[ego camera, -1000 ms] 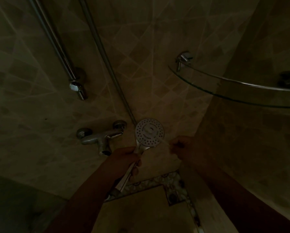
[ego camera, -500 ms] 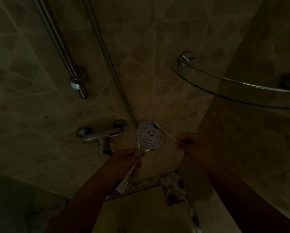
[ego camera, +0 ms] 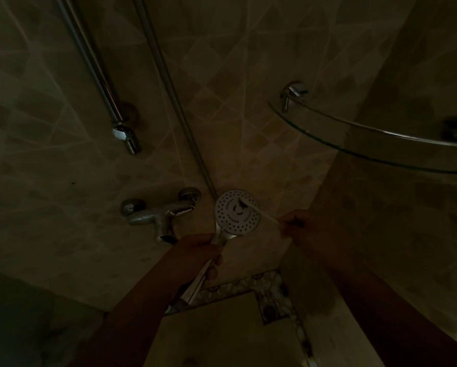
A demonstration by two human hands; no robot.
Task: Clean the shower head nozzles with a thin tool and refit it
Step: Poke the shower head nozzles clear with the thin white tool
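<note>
Head view: left hand (ego camera: 195,251) wraps the round white-faced chrome shower head (ego camera: 237,211) by its rigid, probably slippery handle; right hand (ego camera: 296,223) fingers pinch a thin pale stick (ego camera: 264,215), likely brittle, touching its face.

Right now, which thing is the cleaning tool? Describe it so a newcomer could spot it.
Find the tiled wall corner below the glass shelf. There the left hand holds the round white shower head by its handle, face towards the camera. The tool is the thin pale stick pinched in the right hand, slanting up-left across the head's face, far slimmer than anything nearby.
</note>
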